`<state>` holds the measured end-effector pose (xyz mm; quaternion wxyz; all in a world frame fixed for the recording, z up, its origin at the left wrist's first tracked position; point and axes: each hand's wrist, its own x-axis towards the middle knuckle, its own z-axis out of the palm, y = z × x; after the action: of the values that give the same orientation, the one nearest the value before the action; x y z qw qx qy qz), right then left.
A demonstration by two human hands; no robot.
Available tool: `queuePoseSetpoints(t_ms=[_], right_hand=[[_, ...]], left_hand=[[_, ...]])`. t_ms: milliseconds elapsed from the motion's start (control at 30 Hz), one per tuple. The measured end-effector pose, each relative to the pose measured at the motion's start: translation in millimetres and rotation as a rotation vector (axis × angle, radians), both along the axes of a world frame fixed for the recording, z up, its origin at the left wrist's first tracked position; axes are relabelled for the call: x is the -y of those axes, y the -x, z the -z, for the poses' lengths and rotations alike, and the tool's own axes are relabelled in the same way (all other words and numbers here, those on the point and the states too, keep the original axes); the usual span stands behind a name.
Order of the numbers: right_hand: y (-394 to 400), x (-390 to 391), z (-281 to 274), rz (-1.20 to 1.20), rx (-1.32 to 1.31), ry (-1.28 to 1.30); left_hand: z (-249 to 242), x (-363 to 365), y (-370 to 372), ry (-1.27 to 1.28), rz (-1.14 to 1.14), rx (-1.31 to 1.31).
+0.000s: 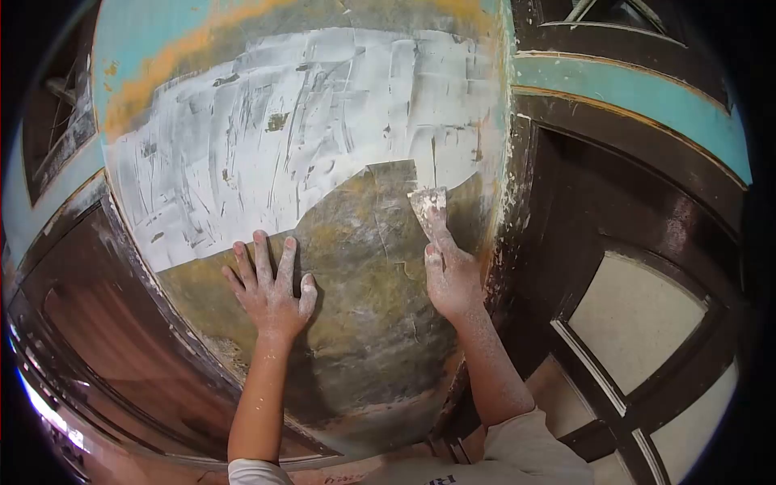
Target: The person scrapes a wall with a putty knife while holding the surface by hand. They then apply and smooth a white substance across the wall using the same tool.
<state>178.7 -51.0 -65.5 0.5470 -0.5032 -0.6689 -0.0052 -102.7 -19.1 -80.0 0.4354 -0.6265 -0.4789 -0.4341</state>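
Here, one scraper (427, 208) juts upward from the gripping fingers of the right hand (454, 281), while the left hand (275, 303), five fingers spread, rests against one wall (364, 323).

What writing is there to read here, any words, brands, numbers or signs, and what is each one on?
Shirt: dark lettering at the picture's bottom edge, cut off and too small to read surely.
Scraper: no label I can make out.
Wall: no words or numbers that I can see.
So nothing can be quoted with confidence.
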Motion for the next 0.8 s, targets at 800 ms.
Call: queuePoseSetpoints(t_ms=[800], right_hand=[[9, -6, 1, 0.038, -0.003, -0.180]], left_hand=[[2, 2, 2, 0.033, 0.014, -0.002]])
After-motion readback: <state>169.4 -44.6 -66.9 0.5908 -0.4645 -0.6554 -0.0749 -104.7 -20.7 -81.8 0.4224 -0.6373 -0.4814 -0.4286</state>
